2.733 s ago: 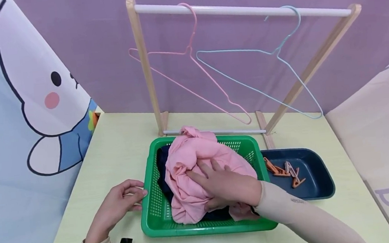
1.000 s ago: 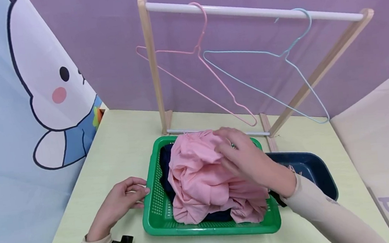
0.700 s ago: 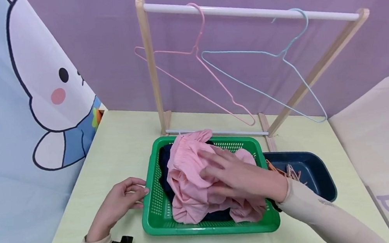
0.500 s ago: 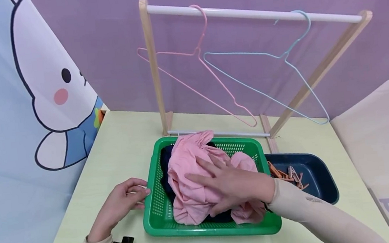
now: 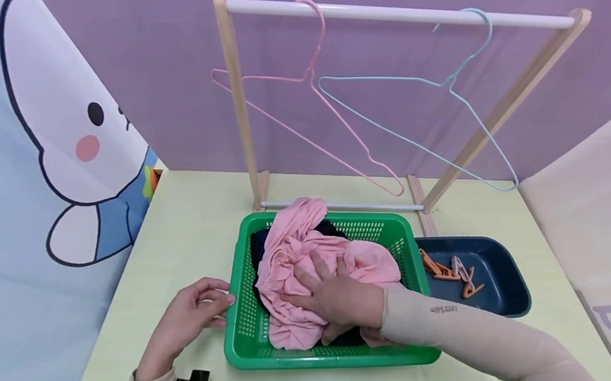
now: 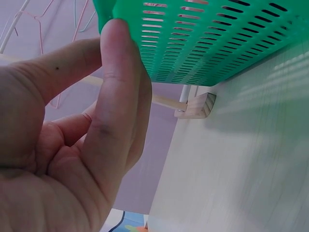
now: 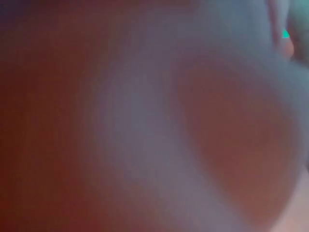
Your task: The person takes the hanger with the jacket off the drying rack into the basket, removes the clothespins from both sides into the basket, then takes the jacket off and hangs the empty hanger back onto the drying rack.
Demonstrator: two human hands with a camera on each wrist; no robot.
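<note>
A crumpled pink garment (image 5: 299,240) fills much of the green basket (image 5: 278,365), over dark navy cloth (image 5: 258,244) showing at the edges. Fingers spread, my right hand (image 5: 343,297) presses down on the garment's middle. My left hand (image 5: 190,315) is at the basket's left rim, its fingertips touching the rim from outside with the fingers loosely bent; the left wrist view shows a fingertip (image 6: 116,36) against the underside of the basket's edge (image 6: 108,14). The right wrist view is a blur, so the right palm's contact is hidden.
Behind the basket stands a wooden rack with a white bar (image 5: 399,11), carrying a pink hanger (image 5: 306,80) and a light blue hanger (image 5: 441,84). A dark blue tray (image 5: 494,258) holding several clothespins (image 5: 462,273) stands to the right.
My right hand has lifted off the garment, then come down onto it again further left. The garment's folds are rearranged, with more navy cloth showing at the back. My left hand stays at the rim.
</note>
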